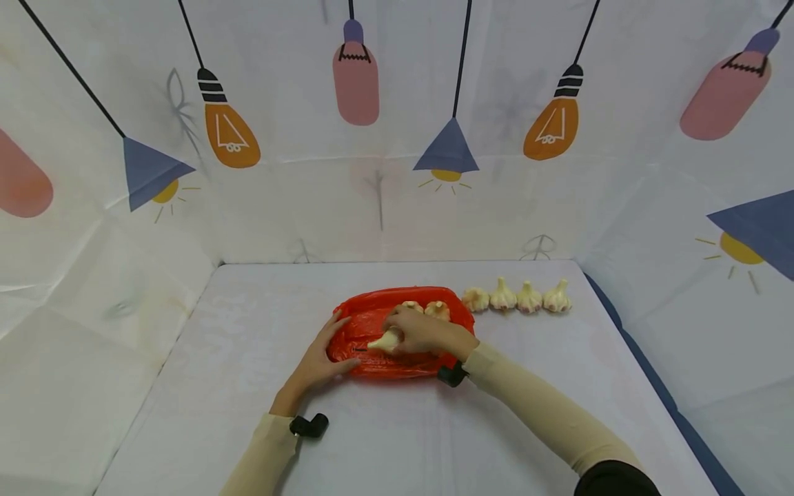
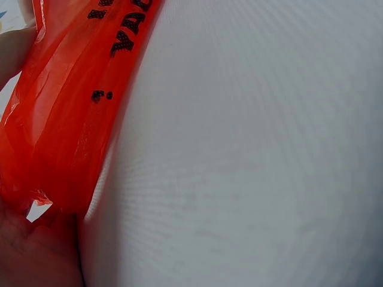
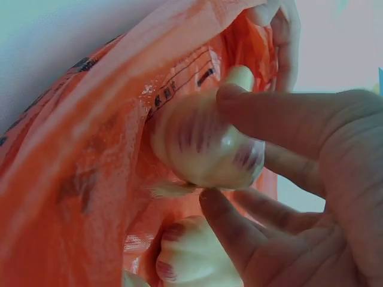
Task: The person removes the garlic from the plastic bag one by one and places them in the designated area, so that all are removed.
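Garlic bulb (image 1: 386, 339) sits pinched in the right hand (image 1: 422, 332), over the middle of a red plastic bag (image 1: 372, 362) that lies flat on the white worktop (image 1: 248, 358) in the head view. The left hand (image 1: 322, 355) rests at the bag's left edge, fingers on the plastic. Two more bulbs (image 1: 428, 309) lie at the bag's far side just beyond the right hand, and a row of four bulbs (image 1: 517, 296) stands on the worktop to the right of the bag, apart from both hands.

From the left wrist, the red bag (image 2: 54, 119) runs along the left, with the bare worktop (image 2: 251, 155) beside it; how the fingers lie cannot be told here.

From the right wrist, thumb and fingers (image 3: 281, 116) curl round the purple-streaked bulb (image 3: 203, 146), held against the bag's orange-red film (image 3: 78, 179). Another bulb (image 3: 191, 257) lies just below it.
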The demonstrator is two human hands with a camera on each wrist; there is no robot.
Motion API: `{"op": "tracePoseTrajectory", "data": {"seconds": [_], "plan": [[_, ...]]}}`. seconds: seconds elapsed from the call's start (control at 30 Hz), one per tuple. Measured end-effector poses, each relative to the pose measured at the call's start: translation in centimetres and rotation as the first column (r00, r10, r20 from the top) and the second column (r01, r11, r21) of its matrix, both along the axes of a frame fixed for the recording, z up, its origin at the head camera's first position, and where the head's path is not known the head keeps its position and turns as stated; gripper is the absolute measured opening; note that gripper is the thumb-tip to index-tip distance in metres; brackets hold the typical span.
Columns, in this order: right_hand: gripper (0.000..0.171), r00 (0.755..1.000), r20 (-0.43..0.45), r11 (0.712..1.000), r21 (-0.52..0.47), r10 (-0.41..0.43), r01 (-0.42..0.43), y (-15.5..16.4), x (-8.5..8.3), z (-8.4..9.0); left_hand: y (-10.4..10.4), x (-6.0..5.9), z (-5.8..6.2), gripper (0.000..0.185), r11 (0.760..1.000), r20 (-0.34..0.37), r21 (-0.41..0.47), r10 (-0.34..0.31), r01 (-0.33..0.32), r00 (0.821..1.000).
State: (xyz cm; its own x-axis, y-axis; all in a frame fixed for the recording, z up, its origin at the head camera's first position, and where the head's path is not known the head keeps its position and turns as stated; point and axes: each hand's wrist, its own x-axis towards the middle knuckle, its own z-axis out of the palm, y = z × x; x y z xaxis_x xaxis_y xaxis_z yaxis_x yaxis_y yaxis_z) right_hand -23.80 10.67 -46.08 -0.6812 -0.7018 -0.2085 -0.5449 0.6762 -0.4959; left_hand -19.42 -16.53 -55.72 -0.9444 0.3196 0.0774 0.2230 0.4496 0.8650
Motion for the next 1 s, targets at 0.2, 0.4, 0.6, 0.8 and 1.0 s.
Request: {"op": "tracePoseTrajectory", "data": {"seconds": [0.2, 0.4, 0.6, 0.8, 1.0], "plan": [[0.047, 0.999, 0.052, 1.0, -0.015, 0.003, -0.002, 0.3, 0.0, 0.1, 0.0, 0.0, -0.2, 0.092, 1.0, 0.008, -0.015, 0.007, -0.007, 1.0], [0.034, 0.999, 0.031, 1.0, 0.019, -0.009, 0.009, 0.7, -0.3, 0.1, 0.1, 0.0, 0.1, 0.091, 1.0, -0.004, -0.017, 0.009, -0.01, 1.0], [0.028, 1.0, -0.023, 0.999, 0.034, -0.018, 0.019, 0.9, -0.5, -0.3, 0.2, 0.0, 0.1, 0.091, 1.0, 0.01, -0.013, 0.015, -0.015, 1.0], [0.031, 0.998, -0.008, 0.998, 0.001, -0.061, 0.061, 1.2, -0.3, -0.4, 0.2, 0.0, -0.1, 0.091, 1.0, 0.015, -0.021, 0.014, -0.013, 1.0], [0.037, 0.996, 0.012, 0.996, -0.005, -0.089, 0.089, 1.8, -0.2, -0.1, 0.2, -0.1, 0.0, 0.091, 1.0, 0.004, -0.013, 0.013, -0.013, 1.0]]}}
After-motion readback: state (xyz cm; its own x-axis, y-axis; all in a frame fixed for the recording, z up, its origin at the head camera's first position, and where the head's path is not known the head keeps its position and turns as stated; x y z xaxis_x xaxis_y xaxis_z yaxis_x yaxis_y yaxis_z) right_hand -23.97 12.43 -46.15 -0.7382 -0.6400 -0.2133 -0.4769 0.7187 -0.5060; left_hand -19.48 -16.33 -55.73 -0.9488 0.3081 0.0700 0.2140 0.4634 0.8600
